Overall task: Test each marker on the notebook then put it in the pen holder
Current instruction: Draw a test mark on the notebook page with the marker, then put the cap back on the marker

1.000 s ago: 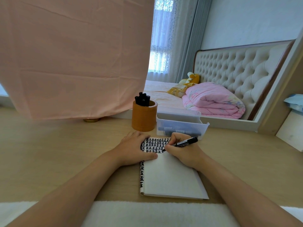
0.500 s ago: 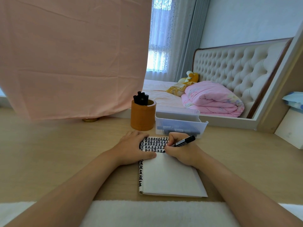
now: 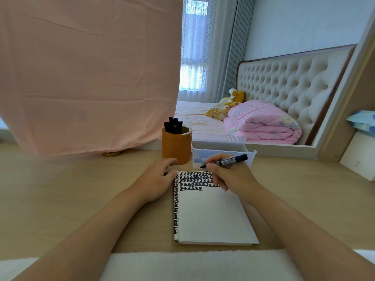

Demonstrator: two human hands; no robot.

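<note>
Pale wooden worktop (image 3: 60,189) in a bedroom, head view, with a hanging pink cloth (image 3: 87,74) behind it. A white paper notebook (image 3: 209,216) lay open at the centre, its far rows filled with black test marks. Half a second before, the black marker with a printed barrel (image 3: 227,160) had its tip on the page. At this moment the right hand (image 3: 231,177) had lifted it, and the uncapped tip hung just beyond the notebook's far edge, clear of the paper and pointing left. The right hand's fingers and thumb were curled round the barrel in a writing grip. The left hand (image 3: 156,179), which had been pressing flat on the notebook's far left corner, had slid off the page to the worktop just left of that corner. Its fingers were loosely extended and appeared to hold nothing, though a small dark item beneath them was too small to identify. A round orange-brown pen holder (image 3: 176,149), already carrying several black markers (image 3: 174,125), stood just beyond the notebook's far left corner. A clear plastic bin (image 3: 219,147) stood beyond the notebook's far edge. Judged from the lift, the test stroke for this marker was finished; capping it, if a cap was at hand, and placing it in the pen holder remained.
</note>
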